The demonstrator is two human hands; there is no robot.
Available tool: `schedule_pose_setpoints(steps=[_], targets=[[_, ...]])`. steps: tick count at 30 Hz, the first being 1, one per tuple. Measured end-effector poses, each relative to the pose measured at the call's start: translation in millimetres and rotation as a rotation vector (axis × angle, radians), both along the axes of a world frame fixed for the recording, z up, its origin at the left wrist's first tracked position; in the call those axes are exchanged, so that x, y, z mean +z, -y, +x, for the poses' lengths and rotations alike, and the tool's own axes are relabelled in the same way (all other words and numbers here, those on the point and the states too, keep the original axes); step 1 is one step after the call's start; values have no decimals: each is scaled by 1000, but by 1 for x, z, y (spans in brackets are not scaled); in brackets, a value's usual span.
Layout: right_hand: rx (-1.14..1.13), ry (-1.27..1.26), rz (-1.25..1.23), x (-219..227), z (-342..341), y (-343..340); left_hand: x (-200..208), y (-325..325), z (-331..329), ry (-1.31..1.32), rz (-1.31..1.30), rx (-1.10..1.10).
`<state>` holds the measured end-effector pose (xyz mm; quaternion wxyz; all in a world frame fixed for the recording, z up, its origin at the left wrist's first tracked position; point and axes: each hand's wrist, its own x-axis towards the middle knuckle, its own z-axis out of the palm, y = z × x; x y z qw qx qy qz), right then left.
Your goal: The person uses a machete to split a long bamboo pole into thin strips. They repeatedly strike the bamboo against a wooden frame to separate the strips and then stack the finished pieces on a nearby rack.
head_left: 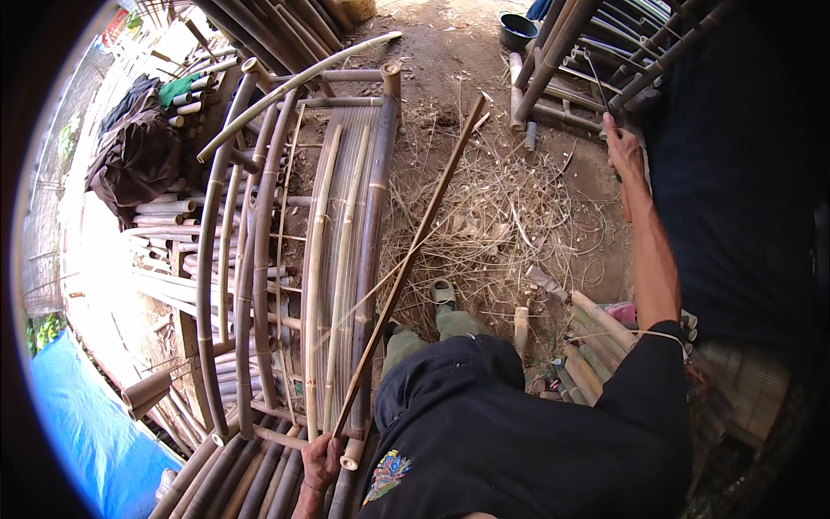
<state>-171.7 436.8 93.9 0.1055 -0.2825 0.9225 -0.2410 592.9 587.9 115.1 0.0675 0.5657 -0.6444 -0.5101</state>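
Note:
My left hand (322,463), low in the view, is closed round the lower end of a long dark bamboo strip (415,246). The strip slants up and away to the right, crossing the near rail of a bamboo bench (378,182). Out at the far right, my right hand (624,149) grips a knife (596,82) with a thin metal blade pointing away; part of its brown handle shows below the fist. The blade is apart from the strip. Two pale bamboo strips (344,251) lie lengthwise on the bench's slatted seat.
Curly bamboo shavings (510,216) litter the dirt floor ahead. Another bamboo frame (558,60) and a dark basin (517,33) stand at the far right. Cut bamboo pieces (601,324) lie beside me on the right. Dark poles (251,476) and a blue tarp (86,424) are at lower left.

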Motion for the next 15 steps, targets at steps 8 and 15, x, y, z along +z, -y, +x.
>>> schedule_pose_setpoints(steps=[8, 15], targets=[[793, -26, -357, -30, 256, -22, 12, 127, -214, -512, 307, 268], [622, 315, -270, 2, 281, -19, 24, 116, -235, -601, 254, 243]])
